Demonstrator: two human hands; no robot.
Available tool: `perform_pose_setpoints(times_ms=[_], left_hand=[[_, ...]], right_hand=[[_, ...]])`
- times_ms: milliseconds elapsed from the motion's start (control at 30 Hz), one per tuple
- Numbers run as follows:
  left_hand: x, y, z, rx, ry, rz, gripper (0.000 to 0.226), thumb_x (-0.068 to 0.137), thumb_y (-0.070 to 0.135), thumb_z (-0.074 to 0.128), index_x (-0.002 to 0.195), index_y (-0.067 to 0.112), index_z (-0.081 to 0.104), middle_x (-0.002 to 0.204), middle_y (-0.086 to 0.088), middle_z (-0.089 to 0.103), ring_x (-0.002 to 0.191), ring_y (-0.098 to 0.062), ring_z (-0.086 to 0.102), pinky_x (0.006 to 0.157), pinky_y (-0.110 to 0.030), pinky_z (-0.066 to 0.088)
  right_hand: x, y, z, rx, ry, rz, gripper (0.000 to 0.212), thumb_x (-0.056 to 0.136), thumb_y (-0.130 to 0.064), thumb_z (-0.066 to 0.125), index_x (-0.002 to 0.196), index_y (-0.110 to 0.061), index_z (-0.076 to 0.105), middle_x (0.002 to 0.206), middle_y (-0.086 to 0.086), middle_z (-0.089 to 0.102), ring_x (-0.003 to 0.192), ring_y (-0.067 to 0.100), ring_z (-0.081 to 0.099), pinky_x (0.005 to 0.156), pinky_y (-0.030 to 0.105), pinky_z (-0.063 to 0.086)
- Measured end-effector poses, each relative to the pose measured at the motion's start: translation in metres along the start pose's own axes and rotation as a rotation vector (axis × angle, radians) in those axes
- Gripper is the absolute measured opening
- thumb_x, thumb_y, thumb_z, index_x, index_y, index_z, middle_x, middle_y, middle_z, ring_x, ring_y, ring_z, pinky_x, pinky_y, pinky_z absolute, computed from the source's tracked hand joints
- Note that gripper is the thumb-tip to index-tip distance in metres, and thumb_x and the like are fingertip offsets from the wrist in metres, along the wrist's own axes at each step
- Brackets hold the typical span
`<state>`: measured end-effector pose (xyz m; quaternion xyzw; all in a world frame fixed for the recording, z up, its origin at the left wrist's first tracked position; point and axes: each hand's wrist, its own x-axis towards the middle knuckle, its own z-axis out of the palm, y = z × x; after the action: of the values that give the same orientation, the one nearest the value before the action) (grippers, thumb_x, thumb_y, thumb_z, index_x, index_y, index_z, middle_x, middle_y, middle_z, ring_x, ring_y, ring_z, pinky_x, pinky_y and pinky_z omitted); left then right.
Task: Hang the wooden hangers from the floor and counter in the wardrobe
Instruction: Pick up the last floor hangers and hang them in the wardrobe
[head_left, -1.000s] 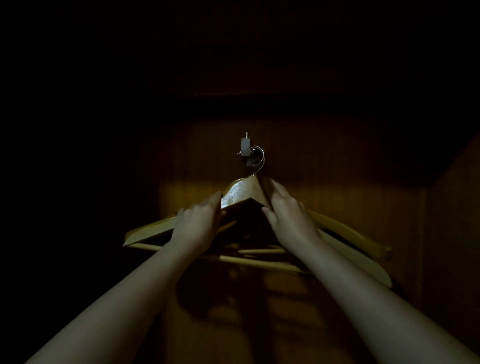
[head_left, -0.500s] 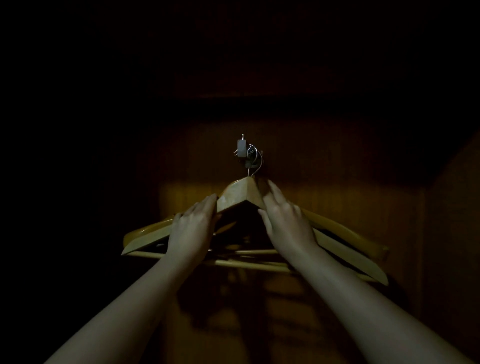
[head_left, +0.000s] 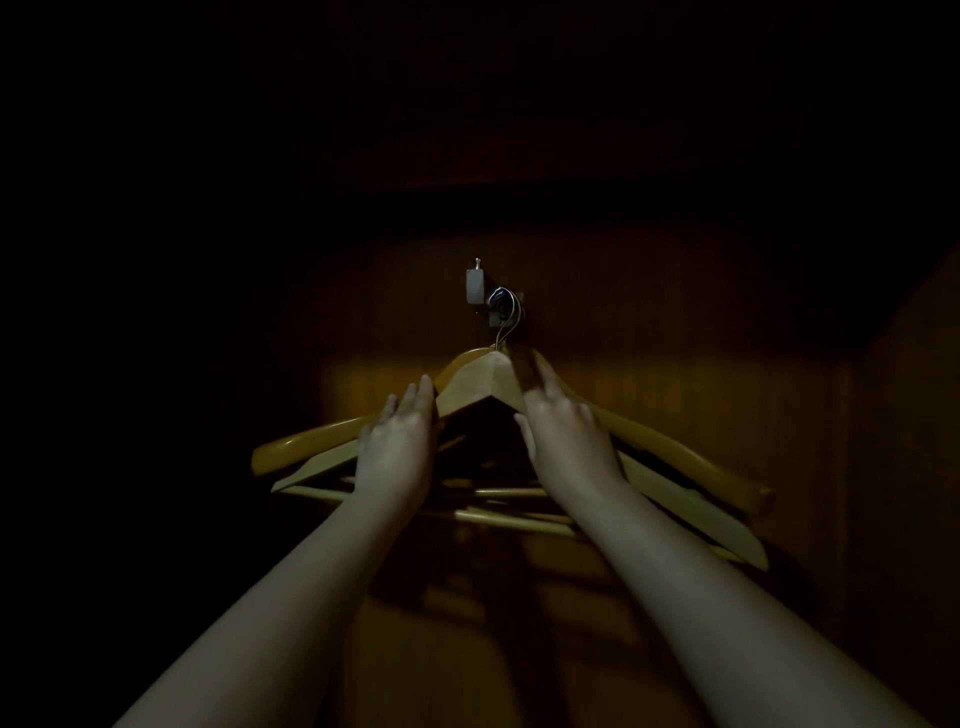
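Three wooden hangers at least hang bunched together in the dark wardrobe. Overlapping arms and several crossbars make an exact count impossible. Their wire hooks loop over one metal fitting on the back panel.

Two bare hands reach up to the front hanger, whose pale flat peak sits just below the fitting, between the two hands. The left hand lies against the hanger's left arm. Its fingers are straight and close together, the tips just short of the peak, and they are not wrapped round anything. The right hand covers the right shoulder, fingers laid along the top towards the peak and thumb spread apart below the lower edge. In this dim light I cannot tell whether that thumb pinches the wood or only rests near it.

The other hangers fan out behind, and their ends stick out well past both wrists on either side.
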<state>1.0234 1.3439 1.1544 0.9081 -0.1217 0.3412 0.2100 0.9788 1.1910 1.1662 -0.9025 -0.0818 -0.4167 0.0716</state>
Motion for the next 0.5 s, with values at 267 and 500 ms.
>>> perform_pose_setpoints(times_ms=[267, 500], left_hand=[[0.003, 0.001, -0.013, 0.034, -0.237, -0.044, 0.074, 0.095, 0.034, 0.041, 0.147, 0.021, -0.01, 0.159, -0.002, -0.009, 0.146, -0.024, -0.005, 0.117, -0.053, 0.008], [-0.044, -0.015, -0.014, 0.095, -0.164, 0.115, 0.068, 0.096, 0.045, 0.03, 0.147, 0.026, -0.01, 0.158, 0.002, -0.011, 0.146, -0.016, -0.009, 0.118, -0.047, 0.002]], right_hand=[[-0.011, -0.002, -0.005, -0.216, -0.107, 0.021, 0.051, 0.097, -0.038, 0.034, 0.142, -0.015, 0.027, 0.158, 0.003, -0.015, 0.146, 0.028, 0.007, 0.117, 0.044, 0.022], [-0.05, -0.016, -0.02, -0.125, -0.102, -0.075, 0.065, 0.097, -0.037, 0.035, 0.148, -0.024, -0.002, 0.159, -0.001, 0.002, 0.147, 0.018, -0.004, 0.118, 0.038, 0.005]])
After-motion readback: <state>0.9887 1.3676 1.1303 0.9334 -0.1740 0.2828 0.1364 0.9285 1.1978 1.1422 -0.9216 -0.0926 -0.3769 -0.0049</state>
